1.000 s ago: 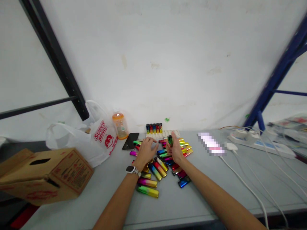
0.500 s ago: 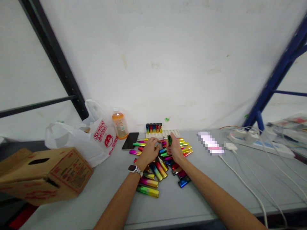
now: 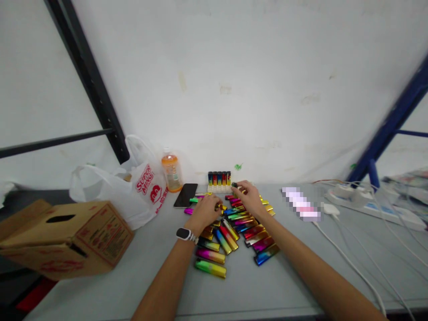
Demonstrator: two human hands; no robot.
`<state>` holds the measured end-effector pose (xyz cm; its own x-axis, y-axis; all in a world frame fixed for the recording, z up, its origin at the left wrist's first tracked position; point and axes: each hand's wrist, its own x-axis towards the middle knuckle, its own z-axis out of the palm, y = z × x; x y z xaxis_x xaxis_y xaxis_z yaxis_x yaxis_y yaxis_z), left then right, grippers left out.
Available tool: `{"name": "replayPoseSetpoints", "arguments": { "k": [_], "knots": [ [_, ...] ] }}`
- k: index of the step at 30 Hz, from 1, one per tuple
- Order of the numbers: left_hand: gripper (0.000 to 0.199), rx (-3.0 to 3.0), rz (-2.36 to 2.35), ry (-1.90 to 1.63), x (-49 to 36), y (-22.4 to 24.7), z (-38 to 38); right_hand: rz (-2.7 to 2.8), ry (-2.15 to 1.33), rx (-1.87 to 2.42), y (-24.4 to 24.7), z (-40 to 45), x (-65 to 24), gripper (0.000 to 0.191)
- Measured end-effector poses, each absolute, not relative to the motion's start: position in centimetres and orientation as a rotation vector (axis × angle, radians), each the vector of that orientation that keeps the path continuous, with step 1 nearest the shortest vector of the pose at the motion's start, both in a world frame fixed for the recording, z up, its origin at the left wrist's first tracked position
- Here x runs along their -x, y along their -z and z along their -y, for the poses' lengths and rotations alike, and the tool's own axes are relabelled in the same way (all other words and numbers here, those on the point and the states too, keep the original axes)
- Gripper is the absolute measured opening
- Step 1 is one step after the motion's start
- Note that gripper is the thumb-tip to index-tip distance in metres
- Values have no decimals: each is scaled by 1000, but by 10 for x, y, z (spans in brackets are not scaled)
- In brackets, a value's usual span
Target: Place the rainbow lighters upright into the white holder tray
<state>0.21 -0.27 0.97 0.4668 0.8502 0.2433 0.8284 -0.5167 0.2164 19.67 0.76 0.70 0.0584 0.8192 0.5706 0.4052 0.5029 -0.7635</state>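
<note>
Your lighters (image 3: 210, 269) have a glossy, metallic-looking finish, and your watch (image 3: 183, 233) looks smooth and shiny with a metallic-looking band (image 3: 193, 239). Before you, the tabletop (image 3: 214, 296) looks smooth and fairly matt, the box (image 3: 56, 236) matt cardboard, the bag (image 3: 133, 207) thin crinkled plastic, the bottle (image 3: 172, 173) see-through plastic.

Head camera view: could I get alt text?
A person's right hand grasps a lighter beside a row of upright lighters in a white tray; the left hand is among loose, shiny, multicoloured lighters on a grey table.
</note>
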Motion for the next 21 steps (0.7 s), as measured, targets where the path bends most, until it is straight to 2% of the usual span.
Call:
{"name": "replayPoseSetpoints", "arguments": {
  "k": [5,11,17,21],
  "knots": [
    [31,-2583,-1528,-483,-6,-10,4,1642,-381,1132,-13,-48,-204,31],
    [32,-2561,-1488,-540,-8,-7,4,1833,-298,1114,-12,-91,-202,19],
    [24,-2533,-1410,-647,-5,5,-5,1955,-291,1104,-6,-105,-204,18],
    [34,-2519,-1386,-686,-1,7,-12,2001,-105,1249,-8,-99,-205,23]
  ]
}}
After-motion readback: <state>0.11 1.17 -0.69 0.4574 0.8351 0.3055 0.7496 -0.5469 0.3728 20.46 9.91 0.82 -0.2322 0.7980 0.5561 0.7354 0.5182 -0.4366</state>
